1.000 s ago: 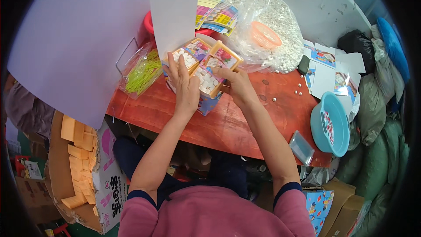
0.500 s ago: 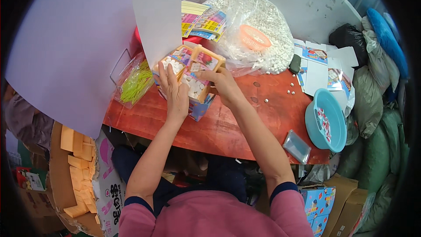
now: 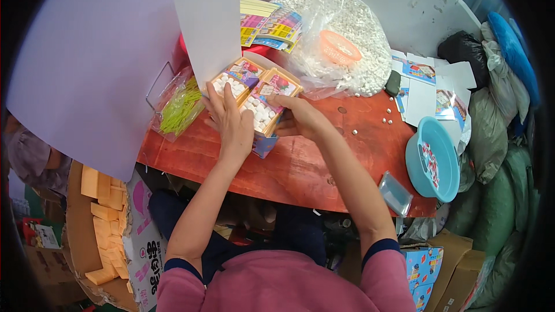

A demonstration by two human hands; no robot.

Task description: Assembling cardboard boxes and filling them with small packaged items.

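Note:
Two shallow orange trays (image 3: 295, 93) lie side by side in an open blue printed carton (image 3: 265, 147) on the table. Each has small white cube-like pieces (image 3: 261, 114) at its near end and a colourful picture card (image 3: 277, 85) at its far end. My left hand (image 3: 231, 127) rests over the left tray with its fingers stretched and apart, its thumb near the right tray. At the right tray's outer side, my right hand (image 3: 300, 117) grips the rim, index finger on top. Its lower fingers are partly hidden.
A large heap of white pieces (image 3: 364, 29) carries an orange basket (image 3: 340, 47) at the back. Printed cards (image 3: 272, 23) lie left of it. Green strips (image 3: 180, 110) in plastic sit left, a blue basin (image 3: 411, 164) right. Orange trays fill a carton (image 3: 81, 242) below left.
The right tray, raised and tilted before, now sits lower and more level beside the left one. My right hand has moved down slightly with it; my left hand stays over the carton.

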